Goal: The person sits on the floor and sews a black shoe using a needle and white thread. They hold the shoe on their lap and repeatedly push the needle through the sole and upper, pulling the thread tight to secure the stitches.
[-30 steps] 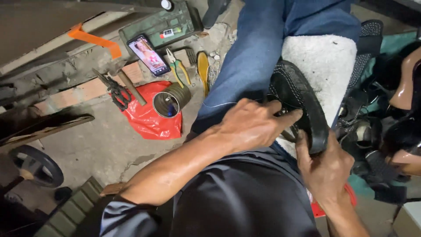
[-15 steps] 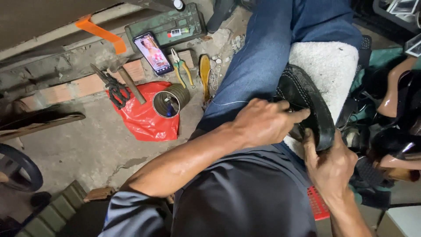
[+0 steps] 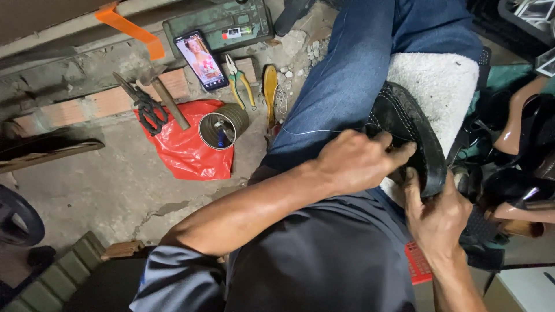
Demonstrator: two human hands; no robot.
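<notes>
Your left hand (image 3: 355,162) pinched the black shoe (image 3: 407,136) resting on the white pad (image 3: 439,86) over your knee, fingers pressed together; your right hand (image 3: 436,222) gripped its sole edge from below.

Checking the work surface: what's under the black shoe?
The black shoe lies on a white fleecy pad over the lap. Left hand and right hand cover its near end.

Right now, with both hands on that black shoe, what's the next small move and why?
Probably draw the thread taut. The left hand pinches at the black shoe while the right hand braces its sole from below, and a thin pale thread lies slack across the blue trouser leg.
</notes>
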